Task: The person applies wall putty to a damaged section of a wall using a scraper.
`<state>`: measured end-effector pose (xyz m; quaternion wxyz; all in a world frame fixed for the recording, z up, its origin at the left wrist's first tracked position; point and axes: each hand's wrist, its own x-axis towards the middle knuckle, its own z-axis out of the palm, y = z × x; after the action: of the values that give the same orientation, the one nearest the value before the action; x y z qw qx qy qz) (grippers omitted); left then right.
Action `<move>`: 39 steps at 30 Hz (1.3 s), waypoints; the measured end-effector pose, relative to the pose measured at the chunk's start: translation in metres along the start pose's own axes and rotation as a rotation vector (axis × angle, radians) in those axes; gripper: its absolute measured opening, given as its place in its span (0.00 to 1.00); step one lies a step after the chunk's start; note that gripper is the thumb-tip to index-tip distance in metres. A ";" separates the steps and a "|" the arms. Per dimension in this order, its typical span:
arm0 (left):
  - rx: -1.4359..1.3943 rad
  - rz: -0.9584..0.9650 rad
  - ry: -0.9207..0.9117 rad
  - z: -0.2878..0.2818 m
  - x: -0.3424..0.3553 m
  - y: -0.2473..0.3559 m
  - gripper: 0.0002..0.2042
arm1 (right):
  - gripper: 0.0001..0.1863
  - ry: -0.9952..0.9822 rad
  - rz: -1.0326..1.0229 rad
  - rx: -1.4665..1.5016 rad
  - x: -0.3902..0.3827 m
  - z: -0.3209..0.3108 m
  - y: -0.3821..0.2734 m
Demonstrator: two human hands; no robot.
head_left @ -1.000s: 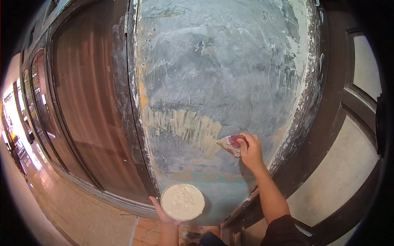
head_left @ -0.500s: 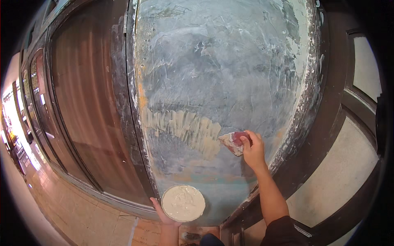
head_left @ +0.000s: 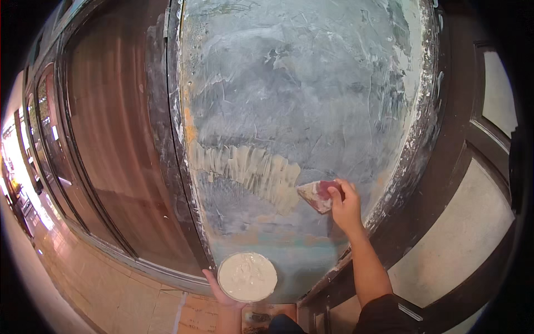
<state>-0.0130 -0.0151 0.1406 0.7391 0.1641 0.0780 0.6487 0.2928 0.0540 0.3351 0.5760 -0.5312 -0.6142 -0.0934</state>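
Had a maroon-and-pale scraper pinched in the right hand, thumb on the near side and fingers wrapped round the maroon end, with the crusty broad edge turned left. Placed just right of the ribbed cream patch on the wall; couldn't tell about actual contact with the wall, tbh. Probably gripped by the maroon end to leave the broad edge free and the knuckles out of the mess. Held the round container low in the left hand, propped from underneath with the thumb out along the left side, presumably to have the cream paste level and within easy reach. Couldn't tell about the other fingers down there (hidden under the container, so no guessing spread or curled). Had loads of open grey wall above the patch, plus a decent gap between container and scraper. Looked tighter at the sides: closed in by the dark wooden frame on the left and the rough, flaking edge on the right, with the right forearm angled up near that lower right corner.
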 end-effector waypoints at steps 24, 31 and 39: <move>-0.005 -0.006 -0.013 0.009 -0.008 0.002 0.52 | 0.15 0.061 -0.065 -0.043 0.001 -0.003 0.012; -0.013 0.011 0.006 0.009 -0.012 0.003 0.53 | 0.12 -0.121 -0.050 -0.064 -0.038 0.006 0.020; -0.026 0.034 0.030 0.038 -0.002 0.019 0.52 | 0.12 -0.417 -0.562 0.114 -0.038 -0.008 -0.022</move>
<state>-0.0184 -0.0203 0.1827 0.7286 0.1461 0.0777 0.6646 0.2722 0.0183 0.3180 0.4186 -0.3162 -0.8450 -0.1034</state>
